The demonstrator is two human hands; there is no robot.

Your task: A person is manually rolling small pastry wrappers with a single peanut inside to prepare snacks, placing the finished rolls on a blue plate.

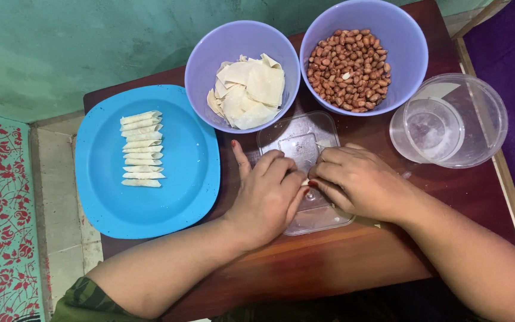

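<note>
My left hand point(268, 194) and my right hand point(356, 179) meet over a clear plastic lid point(298, 138) lying flat on the dark wooden table point(341, 256). Their fingers are curled together, pinching a small pale wrapper piece point(306, 182) that is mostly hidden under them. Behind the hands stands a lilac bowl point(210, 59) of thin pale wrapper squares point(248, 92). To its right a second lilac bowl point(403, 42) holds peanuts point(348, 68). On the left a blue plate point(180, 173) carries a column of several rolled wrappers point(141, 149).
A clear round plastic container point(478, 119) with a smaller clear lid inside sits at the right table edge. A teal wall rises behind the table. A red-and-teal patterned mat point(1, 214) lies on the floor at the left, and purple fabric point(514, 53) at the right.
</note>
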